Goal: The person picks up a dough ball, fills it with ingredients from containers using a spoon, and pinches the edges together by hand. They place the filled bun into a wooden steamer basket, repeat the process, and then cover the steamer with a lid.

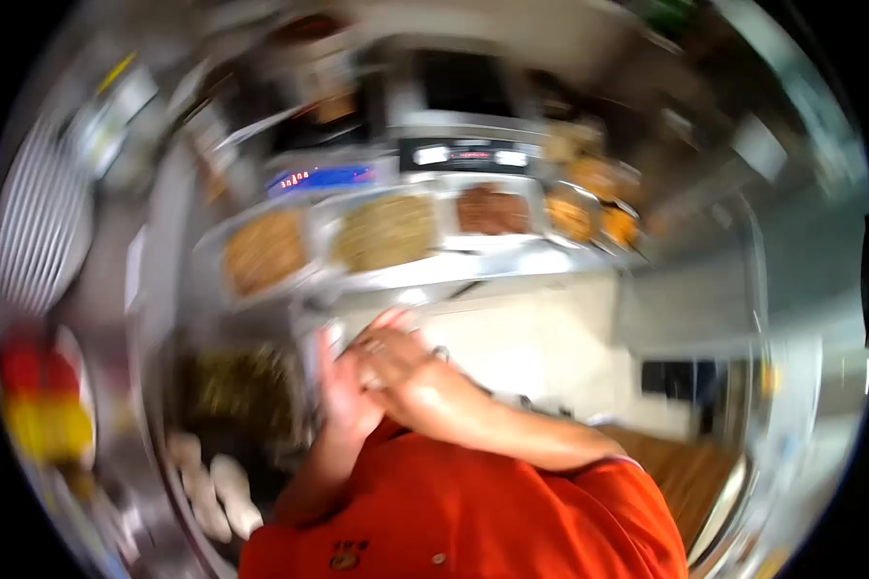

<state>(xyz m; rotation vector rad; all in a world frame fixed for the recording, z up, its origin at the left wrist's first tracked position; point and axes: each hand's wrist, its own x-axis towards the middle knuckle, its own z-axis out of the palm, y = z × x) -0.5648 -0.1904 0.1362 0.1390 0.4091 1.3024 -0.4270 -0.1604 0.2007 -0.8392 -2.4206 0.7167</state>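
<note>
My left hand (346, 394) and my right hand (404, 378) are pressed together in front of my red shirt (473, 516). The left has its thumb and fingers stretched upward. Across its palm side lies the right, whose fingers are blurred and partly hidden. No object shows between them. Just beyond the hands is a row of food trays: one with light brown food (266, 251), one with pale greenish food (386, 232) and a smaller one with dark reddish-brown food (492, 209).
A dark tray (237, 391) of greenish food sits left of my hands. Orange food containers (570, 214) stand at the row's right end. Behind the trays are a blue lit display (321, 179) and a black control panel (468, 154). A wooden surface (681, 473) lies lower right.
</note>
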